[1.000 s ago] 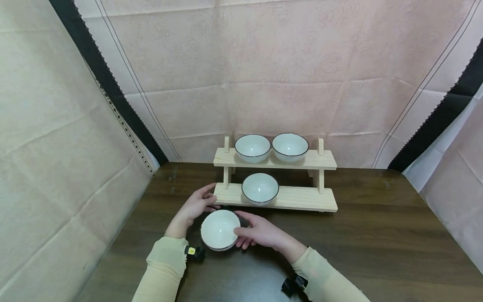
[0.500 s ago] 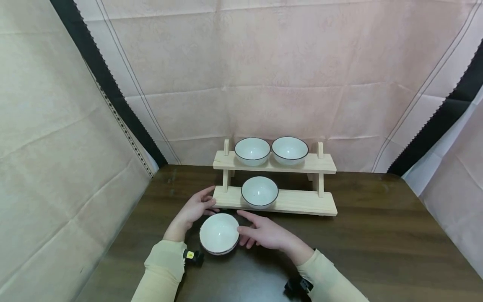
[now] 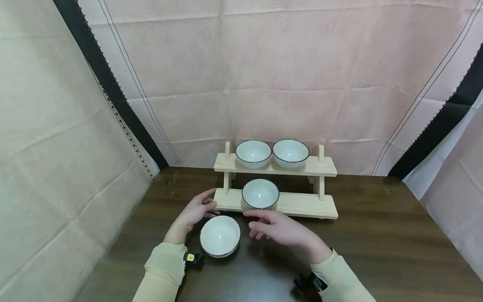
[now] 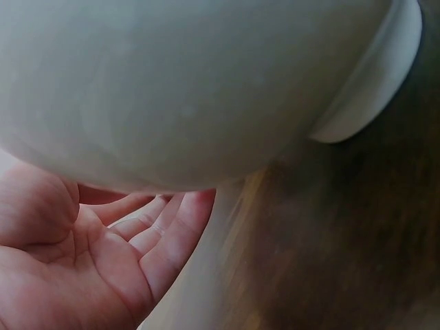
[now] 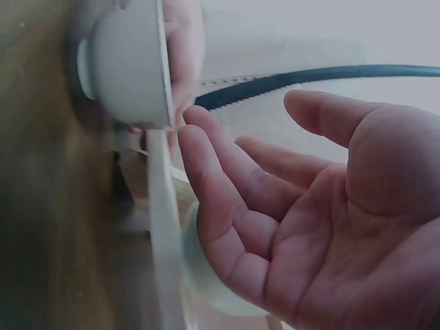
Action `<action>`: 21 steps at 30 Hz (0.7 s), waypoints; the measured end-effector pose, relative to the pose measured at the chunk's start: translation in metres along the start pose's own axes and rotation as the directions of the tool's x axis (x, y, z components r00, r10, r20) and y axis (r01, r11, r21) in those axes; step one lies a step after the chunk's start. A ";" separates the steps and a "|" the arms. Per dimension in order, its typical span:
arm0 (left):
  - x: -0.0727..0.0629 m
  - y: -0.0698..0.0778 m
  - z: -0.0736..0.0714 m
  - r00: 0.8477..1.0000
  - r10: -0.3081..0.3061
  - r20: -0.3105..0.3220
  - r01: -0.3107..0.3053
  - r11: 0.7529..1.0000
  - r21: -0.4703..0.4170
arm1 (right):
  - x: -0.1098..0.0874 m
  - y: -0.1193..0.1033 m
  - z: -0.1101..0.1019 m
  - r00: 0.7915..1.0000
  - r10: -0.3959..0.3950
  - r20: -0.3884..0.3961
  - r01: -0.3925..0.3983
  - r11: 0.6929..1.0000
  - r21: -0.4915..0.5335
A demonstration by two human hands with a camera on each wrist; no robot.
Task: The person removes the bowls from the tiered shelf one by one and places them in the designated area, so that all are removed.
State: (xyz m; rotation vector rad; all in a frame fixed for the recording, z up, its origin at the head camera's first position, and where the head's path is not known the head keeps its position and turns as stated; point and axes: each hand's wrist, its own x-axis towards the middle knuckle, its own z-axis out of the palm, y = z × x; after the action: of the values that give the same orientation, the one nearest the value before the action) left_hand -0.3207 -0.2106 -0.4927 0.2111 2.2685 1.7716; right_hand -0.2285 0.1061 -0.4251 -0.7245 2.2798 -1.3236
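In the head view a white bowl stands upright on the brown table, in front of a two-tier wooden shelf. My left hand lies at the left end of the lower board, fingertips right at its edge. Its fingers are loosely extended behind the bowl in the left wrist view. To the right of the bowl, my right hand hovers apart from it, holding nothing. The right wrist view shows that palm with relaxed fingers, the bowl beyond the fingertips.
Two dark-rimmed white bowls, a left one and a right one, sit on the upper board. A third bowl sits on the lower board, left of its middle. Pale cloth hangs behind the table.
My right hand has let go of the front bowl's right side and moved away to the right. The left hand stays at the shelf's left end.
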 end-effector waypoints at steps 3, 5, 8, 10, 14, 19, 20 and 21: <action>-0.001 0.000 0.000 1.000 0.006 0.001 -0.006 1.000 0.000 | -0.005 -0.001 -0.007 1.000 -0.008 -0.021 0.009 1.000 0.023; -0.001 0.000 0.000 1.000 0.007 0.002 -0.007 1.000 -0.002 | -0.007 -0.002 -0.012 0.999 -0.013 -0.036 0.014 1.000 0.025; -0.001 0.000 0.000 1.000 0.008 0.003 -0.008 1.000 -0.003 | -0.009 -0.002 -0.017 0.998 -0.020 -0.052 0.021 0.999 0.030; 0.000 0.000 0.000 1.000 0.006 0.002 -0.006 1.000 -0.006 | -0.010 -0.002 -0.021 0.998 -0.022 -0.063 0.024 0.999 0.036; -0.001 0.000 0.001 1.000 0.005 0.002 -0.005 1.000 -0.011 | -0.013 -0.002 -0.028 0.994 -0.024 -0.103 0.029 0.998 0.052; -0.001 -0.002 0.001 1.000 0.011 0.006 -0.011 1.000 -0.010 | -0.016 -0.002 -0.036 0.973 -0.040 -0.229 0.057 0.996 0.069; -0.002 -0.002 0.001 1.000 0.016 0.010 -0.016 1.000 -0.007 | -0.016 -0.001 -0.037 0.964 -0.040 -0.262 0.060 0.996 0.070; -0.002 -0.002 0.001 1.000 0.016 0.008 -0.016 1.000 -0.009 | -0.016 0.000 -0.038 0.955 -0.039 -0.295 0.062 0.996 0.067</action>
State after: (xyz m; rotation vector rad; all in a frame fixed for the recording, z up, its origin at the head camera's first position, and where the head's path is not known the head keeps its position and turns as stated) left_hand -0.3185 -0.2107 -0.4944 0.2351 2.2585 1.7855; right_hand -0.2377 0.1415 -0.4055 -0.5972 2.4344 -1.6278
